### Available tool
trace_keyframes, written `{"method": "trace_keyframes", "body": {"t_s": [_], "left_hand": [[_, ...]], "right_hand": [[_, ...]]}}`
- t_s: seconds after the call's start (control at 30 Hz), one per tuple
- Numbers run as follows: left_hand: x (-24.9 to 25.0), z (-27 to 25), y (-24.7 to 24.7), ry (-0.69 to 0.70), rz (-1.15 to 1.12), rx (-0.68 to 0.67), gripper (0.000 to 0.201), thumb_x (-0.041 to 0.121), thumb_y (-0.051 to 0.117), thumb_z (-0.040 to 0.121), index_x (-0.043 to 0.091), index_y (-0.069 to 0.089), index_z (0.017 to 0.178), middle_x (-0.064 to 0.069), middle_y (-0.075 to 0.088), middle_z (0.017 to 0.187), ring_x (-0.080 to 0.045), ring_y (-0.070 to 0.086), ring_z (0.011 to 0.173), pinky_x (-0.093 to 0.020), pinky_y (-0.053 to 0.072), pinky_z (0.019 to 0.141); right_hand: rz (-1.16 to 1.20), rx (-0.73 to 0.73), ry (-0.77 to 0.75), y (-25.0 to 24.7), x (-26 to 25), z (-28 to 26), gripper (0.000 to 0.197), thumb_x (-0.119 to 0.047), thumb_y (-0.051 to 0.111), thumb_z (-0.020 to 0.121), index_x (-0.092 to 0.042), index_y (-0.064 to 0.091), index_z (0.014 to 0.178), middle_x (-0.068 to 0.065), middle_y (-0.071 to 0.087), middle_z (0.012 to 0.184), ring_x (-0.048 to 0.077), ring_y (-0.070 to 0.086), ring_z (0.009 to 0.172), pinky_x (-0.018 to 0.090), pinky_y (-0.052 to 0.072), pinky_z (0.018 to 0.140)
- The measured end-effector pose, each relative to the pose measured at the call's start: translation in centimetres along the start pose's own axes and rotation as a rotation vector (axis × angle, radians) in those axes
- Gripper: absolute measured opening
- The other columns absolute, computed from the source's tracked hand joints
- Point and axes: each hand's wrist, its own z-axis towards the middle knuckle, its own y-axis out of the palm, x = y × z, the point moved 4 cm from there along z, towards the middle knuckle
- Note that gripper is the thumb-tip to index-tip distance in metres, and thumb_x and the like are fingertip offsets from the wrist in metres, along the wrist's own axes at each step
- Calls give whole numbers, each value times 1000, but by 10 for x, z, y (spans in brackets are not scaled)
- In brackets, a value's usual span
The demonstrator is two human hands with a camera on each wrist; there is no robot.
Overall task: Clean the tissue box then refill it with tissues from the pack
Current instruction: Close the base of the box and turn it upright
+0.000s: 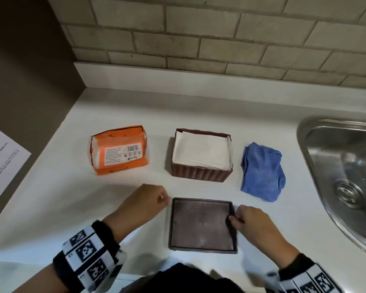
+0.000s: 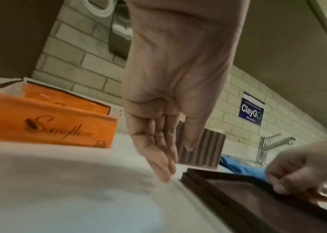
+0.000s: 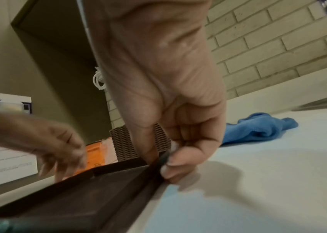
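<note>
The brown ribbed tissue box (image 1: 201,172) stands open on the white counter, filled with white tissues (image 1: 202,150). Its flat brown lid (image 1: 201,225) lies upside down in front of it. My right hand (image 1: 247,220) pinches the lid's right rim, thumb inside and fingers outside (image 3: 170,164). My left hand (image 1: 148,201) hovers just left of the lid's far left corner with straight fingers (image 2: 162,165), holding nothing. The orange tissue pack (image 1: 118,150), torn open, lies left of the box. A blue cloth (image 1: 262,176) lies crumpled to the box's right.
A steel sink (image 1: 342,166) is sunk into the counter at the right, with a tap (image 2: 272,145) behind it. A brick wall (image 1: 199,39) backs the counter. A printed sheet (image 1: 0,161) hangs on the dark panel at left.
</note>
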Motion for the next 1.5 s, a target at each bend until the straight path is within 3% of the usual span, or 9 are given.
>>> {"method": "trace_keyframes", "body": {"t_s": [0.17,0.3,0.5,0.67,0.83,0.97,1.17,1.33,1.5], "left_hand": [[-17,-5,25,-50,-174,-109,20,30,66,94,10,66,97,3,69,86,-10,64,76,-25,52,73],[-20,-7,33,-98,-337,-68,14,18,75,87,16,62,92,2,67,80,-7,62,67,-23,54,69],[-20,-9,25,-136,-448,-16,21,23,74,88,14,64,105,1,71,88,-10,68,73,-24,57,79],[-2,-20,-12,-64,-685,-21,27,30,61,97,6,74,103,-16,76,98,-22,74,88,-30,61,81],[35,-34,-59,95,-909,99,22,31,54,98,10,61,97,6,72,76,-4,66,67,-24,56,65],[57,-42,-82,359,-856,138,12,35,61,94,24,64,98,8,75,95,-1,70,86,-19,56,74],[63,-38,-71,487,-796,214,30,35,49,97,49,56,123,29,60,127,6,51,128,-10,38,105],[68,-14,-58,206,-1358,62,44,23,31,108,15,38,151,-9,60,139,-22,59,129,-38,42,115],[57,21,-76,173,-962,206,34,31,43,106,20,64,130,-6,74,121,-24,70,113,-44,55,101]], "right_hand": [[382,-43,-7,-4,2,-4,9,-16,56,85,-19,56,77,1,72,69,18,69,60,28,54,56],[457,-66,10,2,-1,-5,23,-34,65,86,-27,43,85,-3,69,58,3,59,44,18,47,56],[661,-106,23,-1,-3,-6,33,-24,63,89,-16,54,58,-3,61,52,10,57,51,34,54,68],[1062,-75,-31,-50,-17,-28,33,-31,61,88,-19,58,57,0,47,59,13,48,56,20,45,56],[1041,-274,81,-75,-23,-41,65,-68,23,82,-19,59,103,10,59,61,16,53,49,24,44,47],[1318,-485,179,-85,-29,-43,94,-80,7,72,-14,57,116,25,71,78,23,67,50,21,48,37],[1515,-233,81,-109,-26,-41,44,-27,61,77,-12,66,119,5,71,88,11,62,57,15,50,43],[1366,-111,-112,-114,-35,-22,68,-10,55,90,-46,28,141,0,68,101,15,70,74,28,58,58],[1078,14,-148,-122,-41,13,70,-10,48,97,-38,9,148,-2,67,104,20,68,82,34,61,67]]}}
